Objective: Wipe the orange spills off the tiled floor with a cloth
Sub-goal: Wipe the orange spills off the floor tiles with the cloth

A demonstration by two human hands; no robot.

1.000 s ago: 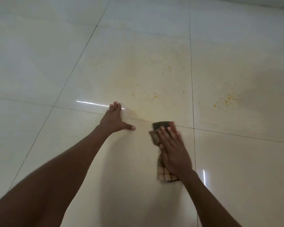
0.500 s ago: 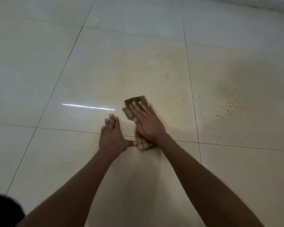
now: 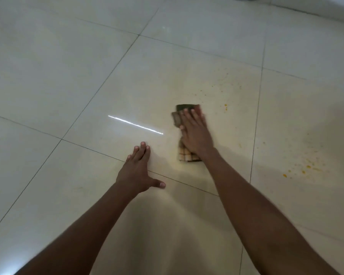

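Both arms reach forward, bare. The left hand (image 3: 137, 171) lies flat, fingers together, thumb splayed. The right hand (image 3: 195, 133) presses down flat, fingers extended.

We see a pale cream tiled floor (image 3: 87, 76) with thin dark grout lines. The cloth (image 3: 185, 154) is checked tan and brown, its far end darker, perhaps olive green through the blur. The spills (image 3: 306, 167) are yellow-orange specks.
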